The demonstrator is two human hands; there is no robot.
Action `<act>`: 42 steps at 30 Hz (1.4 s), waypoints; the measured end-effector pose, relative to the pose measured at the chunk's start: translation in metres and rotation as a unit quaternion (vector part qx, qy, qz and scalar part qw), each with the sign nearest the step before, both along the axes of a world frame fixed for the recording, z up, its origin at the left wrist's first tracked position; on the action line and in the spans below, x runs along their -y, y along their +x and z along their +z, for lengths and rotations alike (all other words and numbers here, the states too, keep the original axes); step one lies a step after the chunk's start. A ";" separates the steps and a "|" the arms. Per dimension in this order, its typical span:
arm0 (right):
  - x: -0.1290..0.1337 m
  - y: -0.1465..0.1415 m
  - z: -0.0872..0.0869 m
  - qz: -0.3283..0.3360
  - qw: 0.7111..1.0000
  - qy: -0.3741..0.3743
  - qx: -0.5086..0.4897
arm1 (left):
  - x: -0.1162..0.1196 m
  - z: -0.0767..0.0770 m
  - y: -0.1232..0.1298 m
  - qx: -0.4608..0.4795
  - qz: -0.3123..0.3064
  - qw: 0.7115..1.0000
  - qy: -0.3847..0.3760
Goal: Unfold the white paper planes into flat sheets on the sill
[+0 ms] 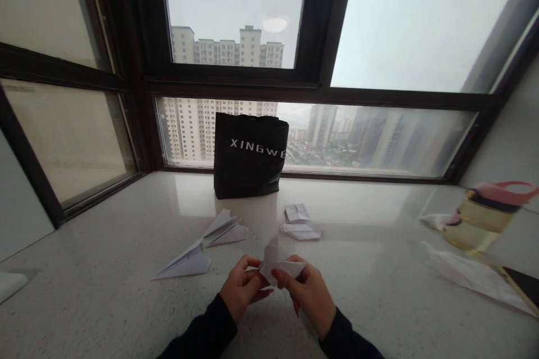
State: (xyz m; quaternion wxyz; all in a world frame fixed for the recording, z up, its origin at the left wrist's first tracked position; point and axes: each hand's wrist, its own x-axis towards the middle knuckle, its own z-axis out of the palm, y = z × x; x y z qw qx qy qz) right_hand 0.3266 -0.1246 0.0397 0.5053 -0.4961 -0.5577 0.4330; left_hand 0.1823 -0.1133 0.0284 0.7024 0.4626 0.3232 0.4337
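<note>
A folded piece of white paper point(273, 261) with pointed flaps is held between both hands at the lower middle of the head view. My left hand point(245, 286) pinches its left side, and my right hand point(306, 290) grips the right side with the thumb on top. Two paper planes point(187, 261) lie on the pale speckled counter point(126, 235) to the left of my hands. Just beyond the held paper, toward the right, are a small folded paper square point(297, 212) and a flat folded paper piece point(301, 231).
A black bag point(250, 157) stands upright by the window. On the right are a yellowish bottle point(482, 219) with a pink lid, a crumpled clear wrapper point(471, 275) and a dark flat object point(522, 286). A white object point(12, 285) sits at the left edge.
</note>
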 end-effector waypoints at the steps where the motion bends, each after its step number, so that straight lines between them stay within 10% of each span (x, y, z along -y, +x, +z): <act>1: 0.000 0.000 0.000 0.000 1.000 0.003 0.003 | 0.000 -0.001 0.000 0.007 -0.004 1.000 -0.006; 13: -0.009 0.002 -0.012 -0.013 0.996 -0.033 -0.084 | 0.001 0.004 0.002 -0.015 0.034 0.999 0.030; 18: -0.013 0.016 -0.004 0.036 0.996 0.031 0.072 | -0.005 0.002 -0.003 -0.099 0.038 0.978 0.177; 27: -0.008 0.016 -0.002 0.032 0.966 0.084 0.242 | -0.004 0.003 -0.006 -0.238 0.024 0.947 0.216; 33: -0.014 0.016 -0.008 0.125 0.984 -0.022 0.122 | -0.006 -0.002 -0.004 -0.206 0.001 0.963 0.175; 42: -0.036 0.066 -0.001 0.087 0.976 -0.093 0.176 | -0.004 -0.004 -0.002 -0.147 0.037 0.979 0.138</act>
